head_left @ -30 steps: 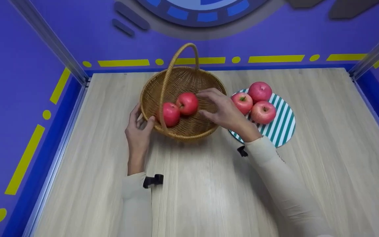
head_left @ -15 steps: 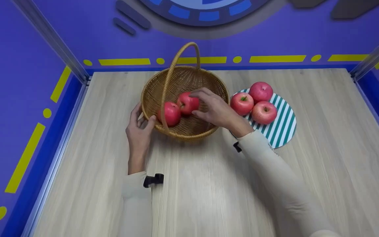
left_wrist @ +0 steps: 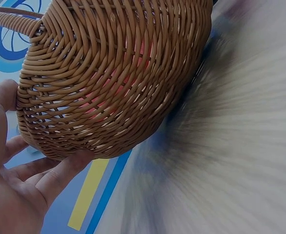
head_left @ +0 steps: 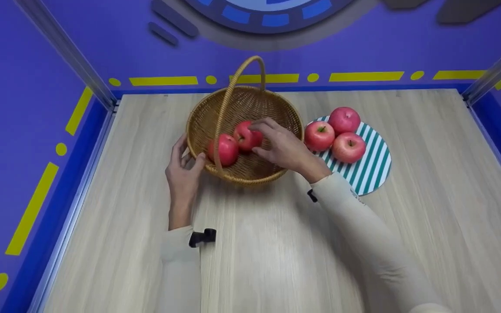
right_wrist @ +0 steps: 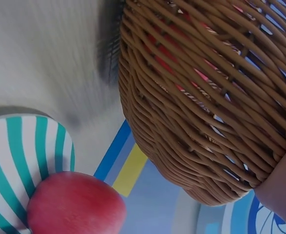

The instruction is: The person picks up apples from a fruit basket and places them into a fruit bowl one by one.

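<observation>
"What sort of place is this?"
"Looks like a staged booth: purple panels (head_left: 146, 56) printed with yellow dashes (head_left: 365, 77) line three sides of a table (head_left: 255, 243)."
"And the corners?"
"Metal posts (head_left: 61, 48), where the panels meet."

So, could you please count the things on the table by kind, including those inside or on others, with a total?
Apples: 5 (2 in the basket, 3 on the mat)
Baskets: 1
Mats: 1
Total: 7
</observation>
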### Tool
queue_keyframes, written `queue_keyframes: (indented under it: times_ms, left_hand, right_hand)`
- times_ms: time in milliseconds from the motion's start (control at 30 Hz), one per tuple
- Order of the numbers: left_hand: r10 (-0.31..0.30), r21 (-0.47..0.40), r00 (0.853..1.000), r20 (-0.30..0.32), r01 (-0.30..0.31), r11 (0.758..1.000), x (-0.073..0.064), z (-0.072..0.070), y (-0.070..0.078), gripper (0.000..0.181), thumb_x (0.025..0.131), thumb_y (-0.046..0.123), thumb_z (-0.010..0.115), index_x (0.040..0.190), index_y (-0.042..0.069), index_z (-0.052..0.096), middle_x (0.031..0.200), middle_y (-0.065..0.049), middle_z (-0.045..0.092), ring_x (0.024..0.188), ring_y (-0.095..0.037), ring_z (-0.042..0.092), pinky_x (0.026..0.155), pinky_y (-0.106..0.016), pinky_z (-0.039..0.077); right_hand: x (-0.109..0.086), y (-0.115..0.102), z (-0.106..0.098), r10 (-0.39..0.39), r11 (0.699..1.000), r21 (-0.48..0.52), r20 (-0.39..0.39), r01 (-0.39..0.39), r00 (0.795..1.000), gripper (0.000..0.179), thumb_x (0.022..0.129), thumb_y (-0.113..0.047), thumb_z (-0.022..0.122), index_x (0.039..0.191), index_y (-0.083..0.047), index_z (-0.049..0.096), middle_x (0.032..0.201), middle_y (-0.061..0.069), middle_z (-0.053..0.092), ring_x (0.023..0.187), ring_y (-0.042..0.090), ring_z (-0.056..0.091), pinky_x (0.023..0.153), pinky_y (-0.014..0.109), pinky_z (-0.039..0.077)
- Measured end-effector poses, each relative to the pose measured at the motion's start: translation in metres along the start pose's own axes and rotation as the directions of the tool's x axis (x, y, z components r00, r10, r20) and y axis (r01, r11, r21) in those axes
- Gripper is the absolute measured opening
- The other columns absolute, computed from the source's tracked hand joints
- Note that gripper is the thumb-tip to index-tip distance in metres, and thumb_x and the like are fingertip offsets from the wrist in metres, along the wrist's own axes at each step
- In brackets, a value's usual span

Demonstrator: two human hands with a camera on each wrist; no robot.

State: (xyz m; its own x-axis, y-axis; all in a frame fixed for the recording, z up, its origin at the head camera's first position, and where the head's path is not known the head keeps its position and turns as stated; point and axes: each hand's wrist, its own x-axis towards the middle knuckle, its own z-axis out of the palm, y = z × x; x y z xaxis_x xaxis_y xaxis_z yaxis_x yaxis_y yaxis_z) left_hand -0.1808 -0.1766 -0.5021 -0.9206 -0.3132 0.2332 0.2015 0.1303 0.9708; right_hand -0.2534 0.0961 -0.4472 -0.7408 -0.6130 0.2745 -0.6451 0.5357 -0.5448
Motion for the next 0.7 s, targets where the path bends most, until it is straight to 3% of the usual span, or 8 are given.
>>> queue_keyframes:
  times_ms: [300,567,700]
  left_hand:
    - [0.051,0.015,0.999,0.012,-0.051,0.999,0.001,0.0,0.0,0.064,0.095,0.005,0.075,0.155,0.017,0.056,0.152,-0.005,0.057,0.128,-0.028,0.063,0.099,-0.053,0.056]
    - [0.105,0.024,0.994,0.007,-0.105,0.994,0.0,0.002,0.002,0.066,0.093,-0.003,0.073,0.155,0.006,0.053,0.154,-0.018,0.054,0.135,-0.043,0.056,0.109,-0.056,0.047]
    - [0.092,0.007,0.996,0.013,-0.092,0.996,-0.004,0.005,0.015,0.064,0.093,-0.005,0.071,0.154,0.0,0.052,0.153,-0.025,0.053,0.135,-0.048,0.055,0.11,-0.057,0.046]
  right_hand:
    - [-0.006,0.0,0.007,-0.018,1.0,-0.027,-0.091,0.016,0.996,0.044,0.098,-0.013,0.078,0.138,-0.002,0.064,0.141,0.014,0.059,0.122,0.029,0.065,0.105,0.043,0.055]
    - [-0.01,0.001,0.011,0.039,0.997,-0.069,-0.011,-0.04,0.999,0.05,0.1,-0.02,0.077,0.144,-0.004,0.06,0.147,0.012,0.055,0.127,0.027,0.062,0.106,0.044,0.054]
    - [-0.008,0.001,0.009,0.092,0.991,-0.1,0.064,-0.085,0.994,0.062,0.099,-0.024,0.078,0.152,-0.005,0.052,0.156,0.014,0.048,0.136,0.03,0.056,0.11,0.048,0.051]
